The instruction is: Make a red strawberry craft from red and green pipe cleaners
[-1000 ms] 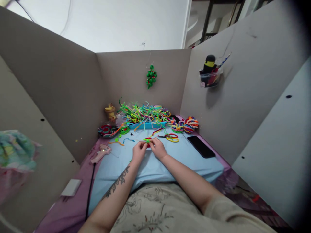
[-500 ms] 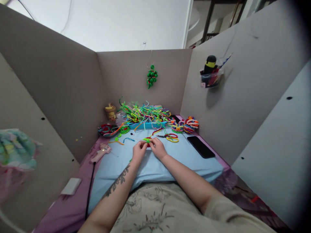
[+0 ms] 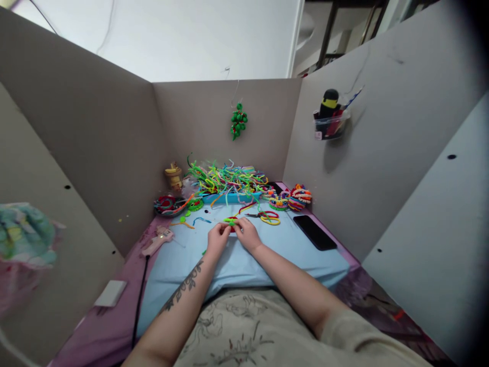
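Both hands meet over the light blue cloth (image 3: 244, 262), fingers pinched around a small green and red fuzzy piece (image 3: 231, 221) that looks made of pipe cleaner. My left hand (image 3: 218, 237) grips its left side and my right hand (image 3: 247, 234) its right side. The fingers cover much of the piece, so its full shape is hidden. Just beyond my right hand lie scissors (image 3: 269, 218) with red and yellow handles. A short blue pipe cleaner (image 3: 201, 220) and an orange one (image 3: 184, 223) rest to the left of the hands.
A blue tray (image 3: 229, 199) heaped with pipe cleaners stands at the back. A pink glue gun (image 3: 158, 242) with a black cord lies left; a black phone (image 3: 315, 233) lies right. Bundled striped pieces (image 3: 300, 197) sit back right. Partition walls enclose three sides, one bearing a clear holder (image 3: 330, 127).
Almost nothing differs. Both hands keep their pinch on the green and red piece, with only a slight shift of the fingers and of the camera's view.
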`<state>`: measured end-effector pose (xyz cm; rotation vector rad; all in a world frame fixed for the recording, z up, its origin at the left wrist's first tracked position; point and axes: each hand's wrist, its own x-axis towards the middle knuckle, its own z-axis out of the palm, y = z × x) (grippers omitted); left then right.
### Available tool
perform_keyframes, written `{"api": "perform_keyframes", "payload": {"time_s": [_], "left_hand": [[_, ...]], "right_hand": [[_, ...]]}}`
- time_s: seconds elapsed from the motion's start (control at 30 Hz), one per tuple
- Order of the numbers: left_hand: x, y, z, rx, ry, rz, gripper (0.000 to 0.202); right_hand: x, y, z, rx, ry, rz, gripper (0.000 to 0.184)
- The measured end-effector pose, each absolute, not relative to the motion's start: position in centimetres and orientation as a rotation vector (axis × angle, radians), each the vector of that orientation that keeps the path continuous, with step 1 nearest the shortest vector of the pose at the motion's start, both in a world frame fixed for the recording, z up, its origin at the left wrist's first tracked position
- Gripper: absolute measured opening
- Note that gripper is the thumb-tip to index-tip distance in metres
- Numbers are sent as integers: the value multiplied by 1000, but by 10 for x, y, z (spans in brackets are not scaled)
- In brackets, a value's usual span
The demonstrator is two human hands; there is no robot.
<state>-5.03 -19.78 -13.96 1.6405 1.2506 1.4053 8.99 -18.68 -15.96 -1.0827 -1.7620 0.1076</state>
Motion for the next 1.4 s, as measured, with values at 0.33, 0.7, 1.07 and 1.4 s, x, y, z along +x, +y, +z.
{"api": "perform_keyframes", "payload": {"time_s": [0.33,0.7,1.07,1.4], "left_hand": [[-51,-197,-141,1642,1243,1441,17],[-51,-193,-146,1625,1243,1445,18],[-49,-194,-141,1615,1251,1442,20],[-49,-195,-142,1596,1216,1472,19]], "right_hand": [[90,-188,-158,-1129,-1732,60,13],[91,-187,-159,-1133,-1740,41,13],[88,-188,-159,-1117,-1771,-18,14],[89,-188,-158,-1075,-1772,38,13]]}}
